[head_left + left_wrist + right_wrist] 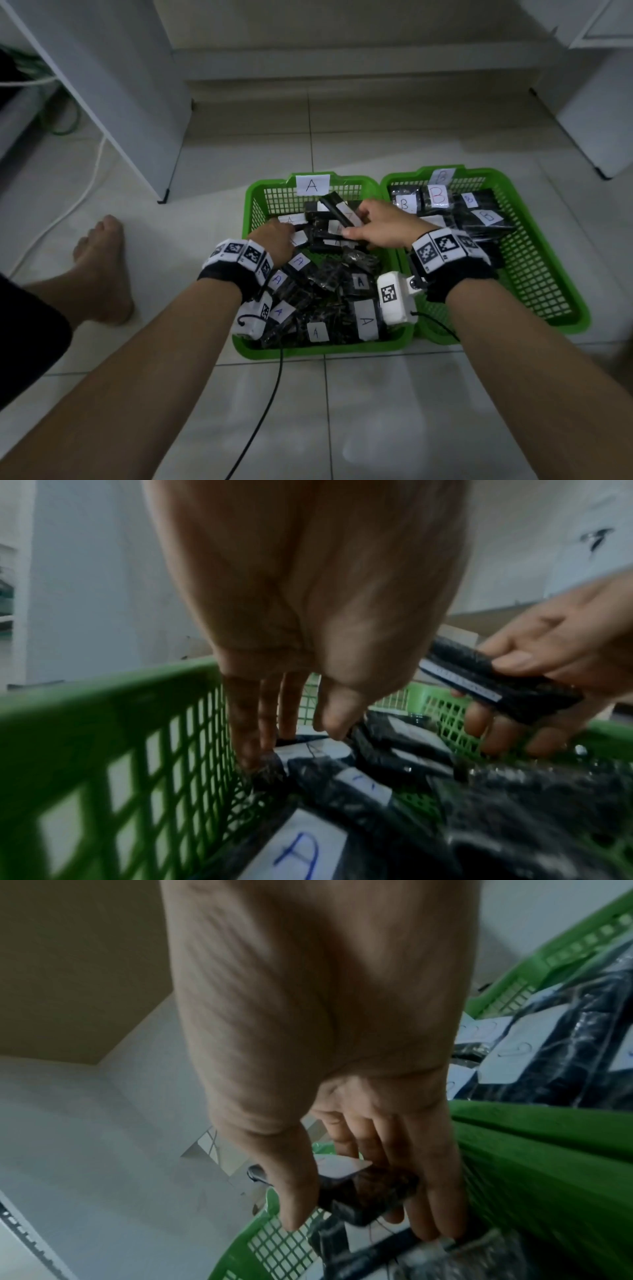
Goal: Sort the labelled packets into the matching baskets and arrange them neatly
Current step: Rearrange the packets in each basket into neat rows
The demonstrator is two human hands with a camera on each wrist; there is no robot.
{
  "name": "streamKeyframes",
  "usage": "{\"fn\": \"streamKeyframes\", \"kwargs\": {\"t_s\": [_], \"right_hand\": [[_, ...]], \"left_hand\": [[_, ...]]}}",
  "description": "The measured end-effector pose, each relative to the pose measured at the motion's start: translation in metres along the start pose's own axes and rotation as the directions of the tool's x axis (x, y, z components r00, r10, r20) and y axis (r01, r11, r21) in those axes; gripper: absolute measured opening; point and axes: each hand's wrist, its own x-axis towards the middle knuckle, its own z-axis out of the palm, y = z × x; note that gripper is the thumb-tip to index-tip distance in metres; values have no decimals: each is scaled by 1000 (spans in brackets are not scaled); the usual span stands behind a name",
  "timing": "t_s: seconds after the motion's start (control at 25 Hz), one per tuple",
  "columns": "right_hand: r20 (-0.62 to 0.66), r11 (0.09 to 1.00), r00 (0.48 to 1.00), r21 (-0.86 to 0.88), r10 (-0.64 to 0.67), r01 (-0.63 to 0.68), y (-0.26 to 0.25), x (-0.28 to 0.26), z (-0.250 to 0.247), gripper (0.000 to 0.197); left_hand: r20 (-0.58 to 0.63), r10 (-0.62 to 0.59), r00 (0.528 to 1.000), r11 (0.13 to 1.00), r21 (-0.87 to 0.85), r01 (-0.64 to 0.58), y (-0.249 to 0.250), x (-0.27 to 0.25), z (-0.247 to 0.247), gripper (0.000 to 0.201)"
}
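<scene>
Two green baskets stand side by side on the floor. Basket A [325, 350] on the left carries a white "A" label [312, 185] and holds several black packets with A labels [366, 322]. Basket B [575, 274] holds black packets with B labels [479, 214]. My left hand [274, 236] reaches down by basket A's left wall [103, 723], its straight fingers [250, 737] and thumb touching packets there. My right hand [363, 222] grips one black packet [337, 212] above the far part of basket A. The held packet [496, 680] lies between thumb and fingers [428, 1204].
A bare foot [102, 267] rests on the tiled floor left of basket A. A white furniture leg [164, 192] and a white cable [85, 192] lie further left. A black cable [267, 411] trails toward me. A white cabinet [599, 137] stands at the right.
</scene>
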Motion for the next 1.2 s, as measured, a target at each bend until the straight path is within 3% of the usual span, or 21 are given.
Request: {"fn": "streamKeyframes", "kwargs": {"t_s": [0.2,0.28,0.44,0.68,0.88,1.0,1.08,1.2], "right_hand": [[157,999,987,-44,31,-25,0,2,14,43],[174,1000,984,-7,29,-28,1,4,13,41],[205,996,978,73,32,-48,4,8,11,39],[205,984,978,162,38,-73,6,9,11,41],[156,971,987,233,27,-63,5,9,11,40],[39,970,999,241,-27,17,3,11,10,42],[56,987,997,155,-50,40,1,12,11,43],[114,999,993,-23,-19,22,0,12,13,43]], "left_hand": [[-15,65,998,983,171,-61,2,18,-3,28],[-2,98,995,965,245,-95,2,25,-12,28],[174,135,975,917,351,-190,9,30,-17,42],[199,111,974,883,430,-189,14,33,-31,32],[76,108,991,892,434,-130,21,33,-31,25],[121,110,987,909,390,-149,18,29,-30,23],[160,84,984,920,366,-138,15,25,-28,27],[52,97,994,975,197,-105,20,20,-26,15]]}}
